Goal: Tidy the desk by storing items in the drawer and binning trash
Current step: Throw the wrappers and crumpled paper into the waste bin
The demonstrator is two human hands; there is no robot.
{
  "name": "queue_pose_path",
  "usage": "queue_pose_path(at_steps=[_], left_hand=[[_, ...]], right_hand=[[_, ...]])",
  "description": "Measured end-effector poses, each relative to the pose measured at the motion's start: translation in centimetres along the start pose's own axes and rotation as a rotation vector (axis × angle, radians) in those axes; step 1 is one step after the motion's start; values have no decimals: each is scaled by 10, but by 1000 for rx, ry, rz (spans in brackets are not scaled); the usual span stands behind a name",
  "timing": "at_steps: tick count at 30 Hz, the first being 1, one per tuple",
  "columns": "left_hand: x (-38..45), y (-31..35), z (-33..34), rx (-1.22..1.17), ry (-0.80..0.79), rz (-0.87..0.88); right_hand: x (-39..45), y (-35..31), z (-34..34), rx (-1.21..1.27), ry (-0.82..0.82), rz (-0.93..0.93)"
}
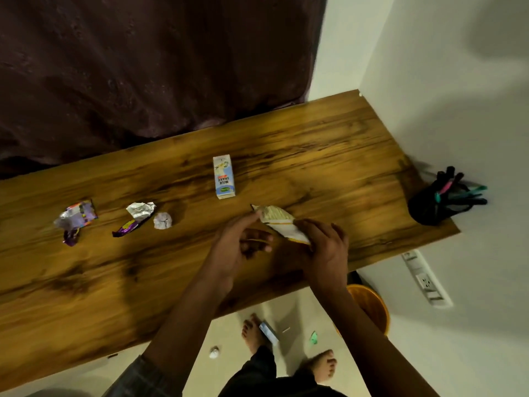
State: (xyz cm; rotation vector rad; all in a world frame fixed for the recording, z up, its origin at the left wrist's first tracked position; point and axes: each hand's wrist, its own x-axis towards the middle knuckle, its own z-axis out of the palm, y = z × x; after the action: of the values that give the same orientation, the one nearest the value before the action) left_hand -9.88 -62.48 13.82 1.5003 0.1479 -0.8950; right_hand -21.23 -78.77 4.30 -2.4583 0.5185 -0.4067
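A white and yellow snack wrapper [279, 222] is held just above the wooden desk [329, 156], between both hands. My right hand [326, 247] grips its near end with curled fingers. My left hand [243, 239] pinches its far upper edge with thumb and fingers. A milkshake carton [223, 177] lies behind the hands. To the left lie a crumpled paper ball [162, 220], a silver and purple wrapper [137, 217] and a crumpled purple wrapper [76, 220].
A black pen holder [429, 204] with several pens stands at the desk's right end. An orange bin [372, 308] sits on the floor under the desk's right corner. Small scraps lie on the floor by my bare feet. A dark curtain hangs behind the desk.
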Motion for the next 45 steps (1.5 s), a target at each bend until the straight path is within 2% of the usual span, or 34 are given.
queue_pose_path(at_steps=[1, 3, 8, 13, 16, 21, 25, 28, 31, 35, 45], left_hand=[[-8, -22, 12, 19, 11, -7], [-15, -25, 26, 1, 33, 30], [-19, -43, 70, 139, -13, 53], [-23, -70, 120, 194, -63, 60], [-25, -86, 150, 265, -61, 61], [-28, -117, 189, 370, -111, 53], [-21, -152, 205, 442, -58, 51], [-13, -182, 212, 465, -93, -45], [-9, -209, 226, 441, -104, -68], [8, -249, 246, 327, -85, -234], [100, -376, 272, 367, -25, -276]], right_hand=[[-4, 6, -7, 36, 40, 38], [-13, 21, -23, 101, 135, 116], [-50, 69, -71, 262, 420, 307], [-105, 122, -107, 516, 548, 792], [-140, 154, -118, 499, 584, 979], [-193, 200, -114, 482, 562, 1152], [-224, 230, -99, 518, 481, 1330], [-241, 253, -81, 520, 396, 1414], [-250, 277, -62, 544, 335, 1464], [-253, 311, -33, 558, 287, 1537], [-256, 408, 55, 580, 225, 1655]])
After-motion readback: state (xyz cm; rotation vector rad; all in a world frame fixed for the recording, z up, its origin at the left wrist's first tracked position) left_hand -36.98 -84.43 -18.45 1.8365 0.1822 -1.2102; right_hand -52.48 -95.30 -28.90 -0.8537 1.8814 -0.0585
